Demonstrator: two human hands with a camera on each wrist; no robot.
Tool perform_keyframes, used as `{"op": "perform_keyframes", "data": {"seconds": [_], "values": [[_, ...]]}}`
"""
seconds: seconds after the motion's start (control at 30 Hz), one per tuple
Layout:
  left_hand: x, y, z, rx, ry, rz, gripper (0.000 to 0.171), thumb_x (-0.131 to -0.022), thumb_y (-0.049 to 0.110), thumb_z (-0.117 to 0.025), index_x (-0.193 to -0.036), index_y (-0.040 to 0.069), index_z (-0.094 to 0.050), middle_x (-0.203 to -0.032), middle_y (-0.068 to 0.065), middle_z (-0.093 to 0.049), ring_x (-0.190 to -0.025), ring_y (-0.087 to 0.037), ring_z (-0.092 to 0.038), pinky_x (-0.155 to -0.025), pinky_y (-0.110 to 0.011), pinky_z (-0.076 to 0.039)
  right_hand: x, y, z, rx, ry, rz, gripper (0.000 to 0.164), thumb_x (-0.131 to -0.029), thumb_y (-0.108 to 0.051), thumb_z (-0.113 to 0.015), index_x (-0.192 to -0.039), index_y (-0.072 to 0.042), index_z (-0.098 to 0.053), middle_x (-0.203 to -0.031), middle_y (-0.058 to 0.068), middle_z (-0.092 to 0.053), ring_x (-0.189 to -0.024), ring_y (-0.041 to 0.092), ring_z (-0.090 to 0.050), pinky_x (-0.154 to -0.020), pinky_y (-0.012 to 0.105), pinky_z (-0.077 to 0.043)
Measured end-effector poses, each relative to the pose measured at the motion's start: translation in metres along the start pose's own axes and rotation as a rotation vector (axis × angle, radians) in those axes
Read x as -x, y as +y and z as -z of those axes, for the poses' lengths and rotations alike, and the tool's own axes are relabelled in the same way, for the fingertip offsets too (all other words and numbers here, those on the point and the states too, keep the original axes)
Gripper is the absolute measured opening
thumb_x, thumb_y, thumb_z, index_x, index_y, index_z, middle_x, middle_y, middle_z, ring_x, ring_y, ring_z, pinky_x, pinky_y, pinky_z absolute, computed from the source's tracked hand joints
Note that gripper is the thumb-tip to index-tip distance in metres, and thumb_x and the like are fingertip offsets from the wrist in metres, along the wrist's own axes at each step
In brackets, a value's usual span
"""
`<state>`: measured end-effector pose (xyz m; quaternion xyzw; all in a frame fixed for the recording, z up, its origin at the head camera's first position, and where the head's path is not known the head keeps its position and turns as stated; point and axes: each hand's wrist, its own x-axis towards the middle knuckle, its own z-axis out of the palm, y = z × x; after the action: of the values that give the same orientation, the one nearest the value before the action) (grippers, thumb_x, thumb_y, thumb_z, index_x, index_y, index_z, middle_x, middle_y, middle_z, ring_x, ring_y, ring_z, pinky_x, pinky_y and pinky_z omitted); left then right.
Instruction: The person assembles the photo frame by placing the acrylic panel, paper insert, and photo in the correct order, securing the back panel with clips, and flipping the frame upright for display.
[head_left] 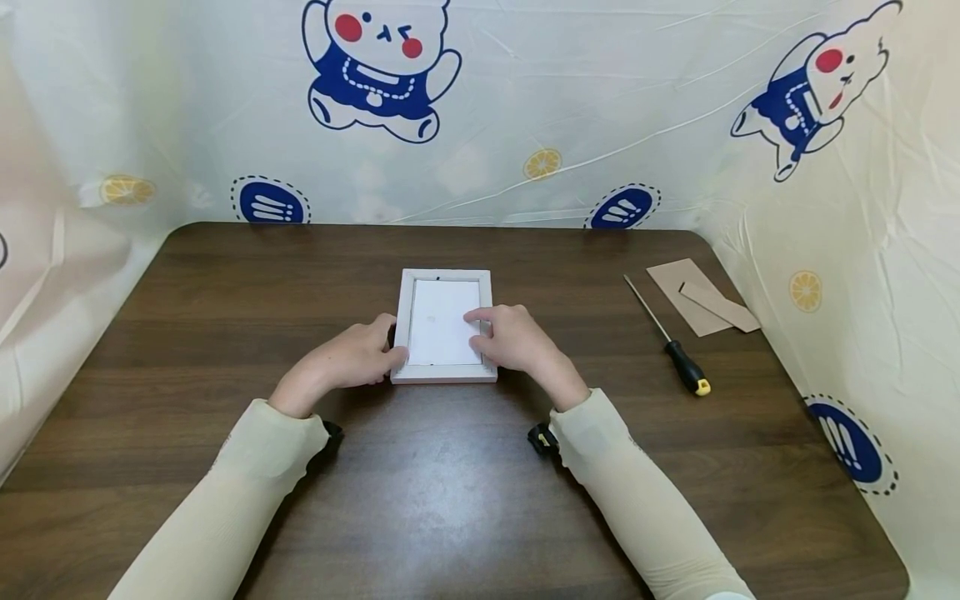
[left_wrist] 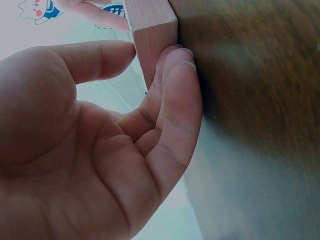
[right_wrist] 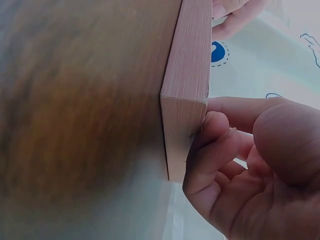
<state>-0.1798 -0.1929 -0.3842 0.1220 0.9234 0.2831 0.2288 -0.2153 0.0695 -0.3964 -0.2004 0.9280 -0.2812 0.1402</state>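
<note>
Sides of frame (head_left: 438,337) blocked by L hand (head_left: 348,354) & R hand (head_left: 521,340); far edge reachable. Table (head_left: 585,300) has room betw. R hand & screwdriver (head_left: 684,367); cards (head_left: 686,308) obstruct farther R.

Arms (head_left: 225,492) extended forward; left hand (head_left: 348,354) curved, thumb (left_wrist: 102,60) opposite fingers (left_wrist: 177,115); right hand (head_left: 517,337) partly curled.

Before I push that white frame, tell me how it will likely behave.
The white frame should stay stiff, given its thick, straight sides. Lying flat on the table, it will probably slide rather than tip or roll. The recessed panel might shift separately.
</note>
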Motion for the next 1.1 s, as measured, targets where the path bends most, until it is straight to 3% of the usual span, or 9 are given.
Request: {"op": "perform_keyframes", "data": {"seconds": [0.33, 0.6, 0.8, 0.97, 1.1], "values": [[0.0, 0.001, 0.001, -0.006, 0.001, -0.004, 0.058, -0.106, 0.024, -0.051, -0.149, -0.011, -0.036, -0.088, -0.012, -0.066, -0.074, -0.021, -0.063, -0.07, -0.034, -0.05, 0.001, -0.001, 0.0, 0.006, 0.002, 0.001, 0.041, -0.103, -0.016, -0.067, -0.144, -0.013, -0.066, -0.06, -0.001, -0.04, -0.049, 0.013, -0.037, -0.05, 0.025, -0.034], [0.002, -0.001, 0.001, 0.008, -0.001, -0.005, 0.055, -0.106, 0.026, -0.051, -0.146, -0.009, -0.038, -0.088, -0.012, -0.066, -0.075, -0.021, -0.063, -0.071, -0.035, -0.05, 0.006, -0.002, 0.016, -0.025, 0.055, 0.02, 0.045, -0.104, -0.019, -0.067, -0.148, -0.011, -0.061, -0.071, 0.005, -0.058, -0.058, 0.016, -0.056, -0.057, 0.03, -0.048], [0.003, -0.001, 0.001, 0.026, -0.009, 0.0, 0.057, -0.107, 0.027, -0.052, -0.149, -0.009, -0.036, -0.09, -0.012, -0.065, -0.076, -0.022, -0.062, -0.072, -0.036, -0.05, 0.019, 0.02, 0.056, -0.095, 0.175, 0.012, 0.041, -0.103, -0.022, -0.069, -0.142, -0.011, -0.064, -0.085, 0.008, -0.073, -0.068, 0.019, -0.07, -0.066, 0.037, -0.057], [0.002, 0.0, 0.001, 0.026, -0.006, -0.004, 0.057, -0.107, 0.026, -0.051, -0.149, -0.009, -0.036, -0.088, -0.012, -0.065, -0.074, -0.021, -0.061, -0.071, -0.035, -0.049, 0.036, 0.063, 0.107, 0.003, 0.307, -0.036, 0.036, -0.102, -0.023, -0.068, -0.135, -0.009, -0.069, -0.106, 0.014, -0.078, -0.092, 0.028, -0.074, -0.086, 0.047, -0.055], [0.003, 0.001, 0.002, 0.022, -0.007, -0.005, 0.054, -0.107, 0.025, -0.051, -0.147, -0.009, -0.037, -0.086, -0.011, -0.064, -0.073, -0.021, -0.06, -0.069, -0.035, -0.049, 0.052, 0.105, 0.144, 0.06, 0.327, -0.13, 0.039, -0.104, -0.026, -0.065, -0.137, -0.005, -0.067, -0.122, 0.021, -0.075, -0.111, 0.037, -0.072, -0.096, 0.054, -0.052]]}}
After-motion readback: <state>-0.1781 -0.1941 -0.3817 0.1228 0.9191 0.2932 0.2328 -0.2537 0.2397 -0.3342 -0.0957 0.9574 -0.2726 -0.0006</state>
